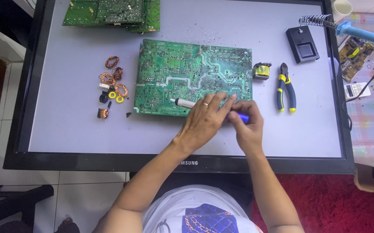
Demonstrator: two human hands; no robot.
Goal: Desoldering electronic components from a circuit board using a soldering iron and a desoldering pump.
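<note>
Both hands grip a blue-and-white desoldering pump (187, 103) over the green circuit board (182, 71), left hand (206, 115) near its tip, right hand (246, 120) closed around its blue end to steady it.

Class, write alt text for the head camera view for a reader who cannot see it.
Both hands, left hand and right hand, hold a blue-and-white pen-shaped tool over a green circuit board on a flat screen. Copper coils lie left, cutters right.
</note>
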